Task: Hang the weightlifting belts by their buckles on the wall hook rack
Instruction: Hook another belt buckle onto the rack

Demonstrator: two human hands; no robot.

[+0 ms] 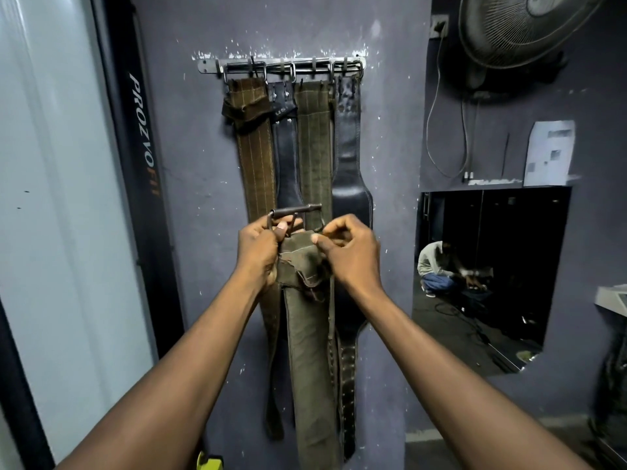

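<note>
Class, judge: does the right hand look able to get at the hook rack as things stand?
Probably yes. The right hand pinches a belt below the rack; nothing stands between them, only hanging belts flat against the wall. Hung buckles crowd the hooks, though.

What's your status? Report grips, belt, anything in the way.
Left grip and right grip hold the olive belt at its buckle end. Belt below the hook rack, not hung. Four hung belts crowd the rack.

Mounted high on the right, a wall fan (529, 28), cable (431, 130) looping down beside a taped paper sheet (549, 154). Below, a mirror (529, 252) showing a crouching person (436, 266). At left, a black post (139, 147) lettered PROZVOFIT
</note>
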